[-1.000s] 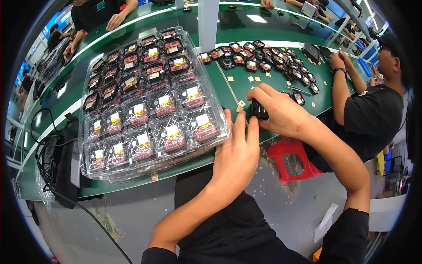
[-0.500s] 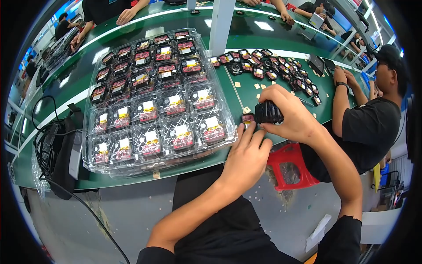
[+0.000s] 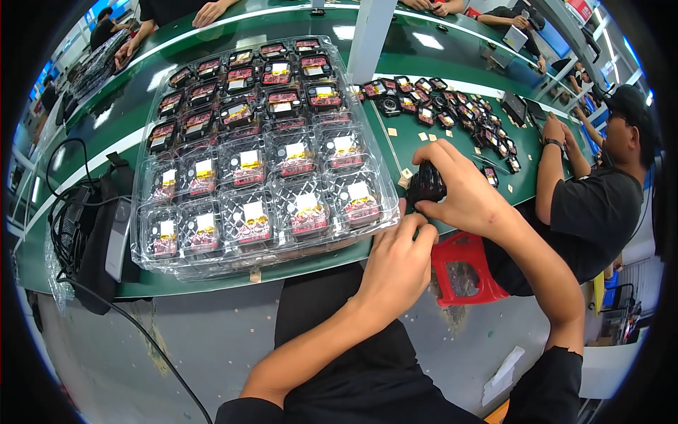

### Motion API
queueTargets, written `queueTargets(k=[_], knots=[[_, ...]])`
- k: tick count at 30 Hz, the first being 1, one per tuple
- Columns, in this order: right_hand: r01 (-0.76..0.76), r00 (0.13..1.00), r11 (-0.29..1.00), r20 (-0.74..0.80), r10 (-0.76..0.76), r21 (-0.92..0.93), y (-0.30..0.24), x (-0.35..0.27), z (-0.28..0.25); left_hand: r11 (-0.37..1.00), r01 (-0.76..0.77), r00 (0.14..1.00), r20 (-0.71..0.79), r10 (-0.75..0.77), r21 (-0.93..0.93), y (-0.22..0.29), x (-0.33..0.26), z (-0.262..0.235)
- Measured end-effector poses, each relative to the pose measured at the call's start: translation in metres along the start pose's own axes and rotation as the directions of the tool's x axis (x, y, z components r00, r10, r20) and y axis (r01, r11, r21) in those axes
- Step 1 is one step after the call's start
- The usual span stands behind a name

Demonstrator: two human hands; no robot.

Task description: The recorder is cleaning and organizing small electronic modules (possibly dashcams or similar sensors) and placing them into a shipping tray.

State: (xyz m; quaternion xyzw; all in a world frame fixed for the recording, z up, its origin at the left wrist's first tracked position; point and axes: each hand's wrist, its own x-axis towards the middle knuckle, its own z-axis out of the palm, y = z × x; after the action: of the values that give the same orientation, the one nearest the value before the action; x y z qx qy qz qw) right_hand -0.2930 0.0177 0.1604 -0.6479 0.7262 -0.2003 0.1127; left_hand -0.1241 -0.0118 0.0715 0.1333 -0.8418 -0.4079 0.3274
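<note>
My right hand is closed around a dark, ribbed black block, thumb below and fingers over the top, just above the table's near edge. Close beside it, my left hand has its fingers bent together at the near right corner of the clear plastic tray. Whatever lies under or between those left fingertips is hidden. The tray's compartments hold rows of small black square devices with pink, yellow and white faces.
A pile of similar black devices spreads over the green table at right, among small beige squares. A black bag with cables lies at left. A co-worker sits at right near a red stool. A white post rises behind the tray.
The view has shifted, so the tray sits slightly farther right. The small pink-faced device by my left fingertips no longer shows. My right hand still grips the black block, now turned somewhat.
</note>
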Motion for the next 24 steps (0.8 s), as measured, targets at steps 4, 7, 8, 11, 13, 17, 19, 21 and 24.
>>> queueTargets(k=[4, 7, 8, 11, 13, 17, 19, 21, 24], knots=[[-0.039, 0.999, 0.999, -0.020, 0.039, 0.013, -0.005, -0.004, 0.004, 0.999, -0.021, 1.000, 0.002, 0.021, -0.029, 0.000, 0.000, 0.001], [-0.060, 0.996, 0.998, -0.060, 0.060, -0.009, -0.006, -0.006, 0.008, 0.995, -0.021, 0.998, 0.048, 0.026, -0.102, 0.000, -0.001, -0.004], [-0.061, 0.995, 0.998, -0.077, 0.060, -0.011, -0.007, -0.006, 0.009, 0.994, -0.019, 0.999, 0.049, 0.024, -0.104, 0.001, -0.003, -0.006], [-0.068, 0.992, 0.997, -0.104, 0.065, -0.025, -0.009, -0.006, 0.014, 0.996, -0.035, 0.998, 0.040, 0.039, -0.084, 0.007, -0.012, -0.010], [-0.076, 0.991, 0.996, -0.113, 0.071, -0.042, -0.009, -0.007, 0.016, 0.996, -0.055, 0.998, 0.029, 0.058, -0.068, 0.014, -0.020, -0.010], [-0.128, 0.981, 0.991, -0.154, 0.121, -0.040, -0.015, -0.006, 0.021, 0.987, -0.096, 0.991, 0.080, 0.106, -0.127, 0.019, -0.038, -0.009], [-0.157, 0.977, 0.986, -0.155, 0.148, -0.053, -0.018, -0.005, 0.022, 0.984, -0.105, 0.988, 0.093, 0.120, -0.146, 0.018, -0.046, -0.008], [-0.142, 0.975, 0.985, -0.184, 0.123, -0.096, -0.020, -0.004, 0.024, 0.977, -0.080, 0.988, 0.114, 0.104, -0.198, 0.018, -0.053, -0.007], [-0.209, 0.969, 0.976, -0.149, 0.197, -0.065, -0.025, -0.006, 0.021, 0.970, -0.078, 0.988, 0.115, 0.106, -0.231, 0.017, -0.060, -0.007]])
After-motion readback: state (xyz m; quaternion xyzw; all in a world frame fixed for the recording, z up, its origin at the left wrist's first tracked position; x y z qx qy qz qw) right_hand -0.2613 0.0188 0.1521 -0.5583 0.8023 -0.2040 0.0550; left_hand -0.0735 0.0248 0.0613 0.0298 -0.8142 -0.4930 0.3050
